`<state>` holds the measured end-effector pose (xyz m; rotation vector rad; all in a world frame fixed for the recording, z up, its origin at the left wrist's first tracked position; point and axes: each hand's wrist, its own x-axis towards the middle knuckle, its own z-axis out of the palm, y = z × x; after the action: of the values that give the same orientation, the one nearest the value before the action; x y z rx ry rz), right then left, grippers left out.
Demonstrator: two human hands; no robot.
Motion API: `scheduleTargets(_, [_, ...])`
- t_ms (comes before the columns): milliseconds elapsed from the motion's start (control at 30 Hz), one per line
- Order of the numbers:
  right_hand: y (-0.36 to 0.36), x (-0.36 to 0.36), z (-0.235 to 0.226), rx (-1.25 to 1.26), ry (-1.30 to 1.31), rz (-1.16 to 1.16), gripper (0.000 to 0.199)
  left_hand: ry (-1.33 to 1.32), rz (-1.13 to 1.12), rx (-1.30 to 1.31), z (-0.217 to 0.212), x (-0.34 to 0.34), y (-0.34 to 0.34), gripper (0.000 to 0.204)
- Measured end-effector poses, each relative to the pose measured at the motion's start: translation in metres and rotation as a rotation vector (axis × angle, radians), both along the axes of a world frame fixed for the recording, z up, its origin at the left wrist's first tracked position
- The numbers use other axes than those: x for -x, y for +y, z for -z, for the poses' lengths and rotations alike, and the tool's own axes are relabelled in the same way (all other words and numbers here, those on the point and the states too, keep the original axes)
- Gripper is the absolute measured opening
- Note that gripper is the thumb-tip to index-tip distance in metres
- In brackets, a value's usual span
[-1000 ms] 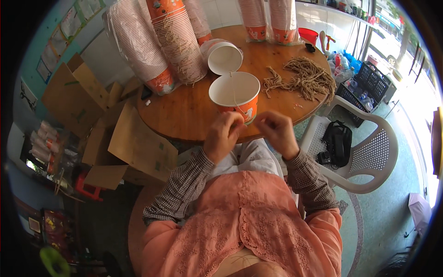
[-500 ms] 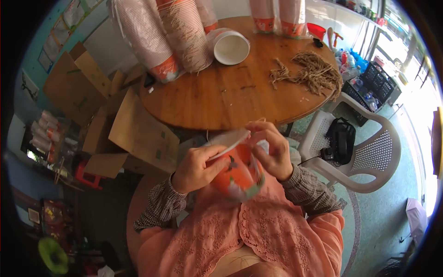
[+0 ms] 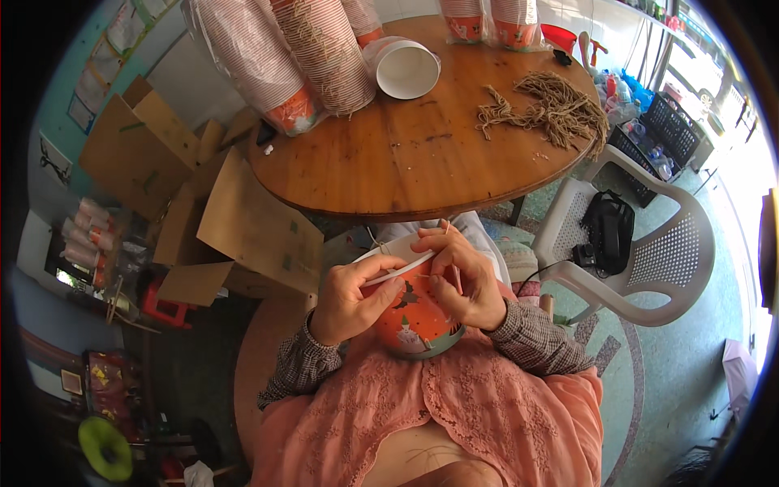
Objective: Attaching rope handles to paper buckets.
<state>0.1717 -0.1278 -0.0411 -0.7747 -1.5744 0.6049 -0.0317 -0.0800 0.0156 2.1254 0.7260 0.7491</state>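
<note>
An orange paper bucket (image 3: 418,316) with a white rim and dark printed figures rests tilted in my lap. My left hand (image 3: 357,297) is closed on its rim, thumb outside and fingers over the edge. On the opposite side, my right hand (image 3: 464,280) has its fingers bent and pinched at the rim. A thin piece of twine (image 3: 445,230) shows at its fingertips; the rest of that strand is mostly hidden by the fingers. On the table, a loose bunch of brown twine (image 3: 560,109) lies at the right.
A round wooden table (image 3: 381,174) stands ahead, bearing nested bucket stacks (image 3: 324,61) and a white-lined bucket (image 3: 407,71) on its side. Open cardboard boxes (image 3: 256,223) are at the left. At the right, a plastic armchair (image 3: 669,288) holds a black bag (image 3: 610,231).
The bucket has turned and settled from a blurred motion, its bottom now steadier in my lap. My right hand has shifted slightly down and left along the rim; the left keeps its hold.
</note>
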Motion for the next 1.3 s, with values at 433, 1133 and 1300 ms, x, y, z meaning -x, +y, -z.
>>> scheduleTargets(433, [-0.005, 0.006, -0.003, -0.297, -0.227, 0.312, 0.019, -0.008, -0.070, -0.230, 0.000, -0.012, -0.007, 0.024])
scheduleTargets(1133, [-0.008, 0.001, -0.016, -0.273, -0.164, 0.324, 0.019, 0.009, -0.062, -0.683, -0.015, -0.023, -0.005, 0.023])
scheduleTargets(1300, [-0.010, 0.002, -0.012, -0.259, -0.178, 0.329, 0.019, 0.056, -0.108, -0.662, -0.007, -0.019, -0.010, 0.024])
